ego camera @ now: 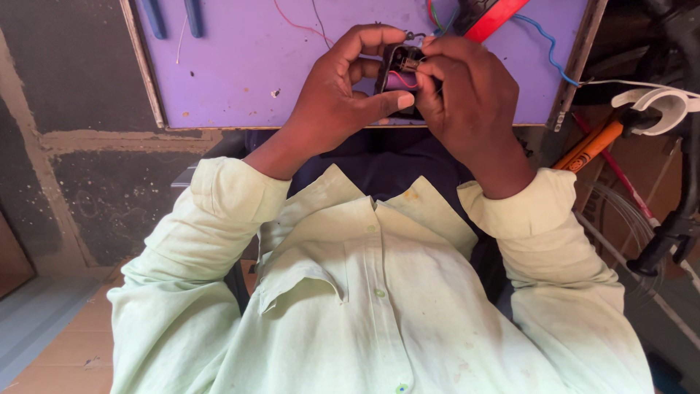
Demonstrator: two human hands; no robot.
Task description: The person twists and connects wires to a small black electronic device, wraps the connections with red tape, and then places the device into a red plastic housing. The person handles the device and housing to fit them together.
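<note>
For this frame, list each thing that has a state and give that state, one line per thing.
Left hand: closed around the small black part, thumb across its front.
Right hand: fingertips pinching the part's top.
Small black part: held by both hands above the purple board, wires attached.
Purple board: lying flat, loose wires on it.
Blue wire: slack, curling across the board.
Orange-handled tool: untouched, lying off to the side.

The small black part [399, 73] is mostly covered by the left hand [343, 87] and right hand [467, 95], so its kind stays unclear. The red tool [492, 18] and purple surface [240, 66] run off the top edge.
</note>
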